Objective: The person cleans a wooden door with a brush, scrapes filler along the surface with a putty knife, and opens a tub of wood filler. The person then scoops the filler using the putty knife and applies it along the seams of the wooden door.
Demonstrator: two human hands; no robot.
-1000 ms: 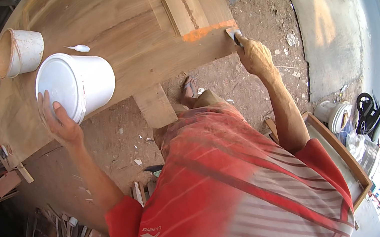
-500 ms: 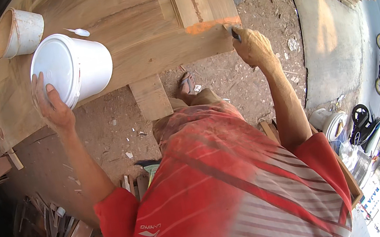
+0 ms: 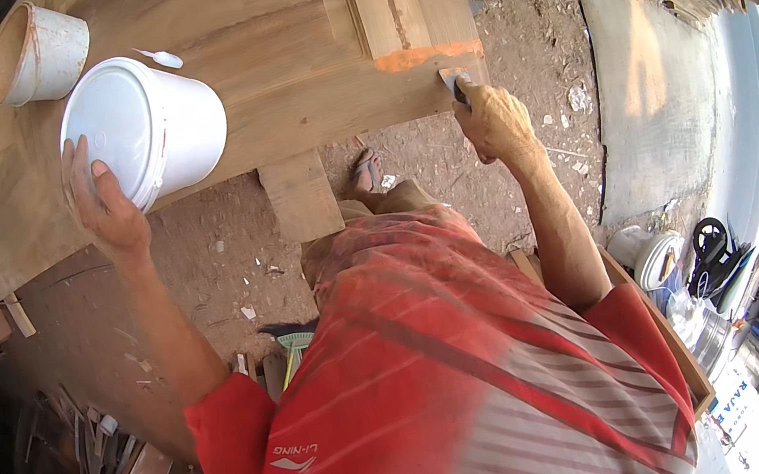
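Scraper (image 3: 456, 89), blade (image 3: 447, 78) forward-left, long axis slanted, in right hand (image 3: 496, 120)

I saw the left hand (image 3: 114, 215) on the white bucket (image 3: 162, 128), the right hand (image 3: 494, 121) gripping a scraper (image 3: 450, 80) to its right.

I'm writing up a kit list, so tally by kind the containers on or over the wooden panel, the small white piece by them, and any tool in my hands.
Lidded white bucket, touched by your left hand: 1
Open-topped tub: 1
Small white spoon-shaped piece: 1
Scraper, in your right hand: 1
Total: 4
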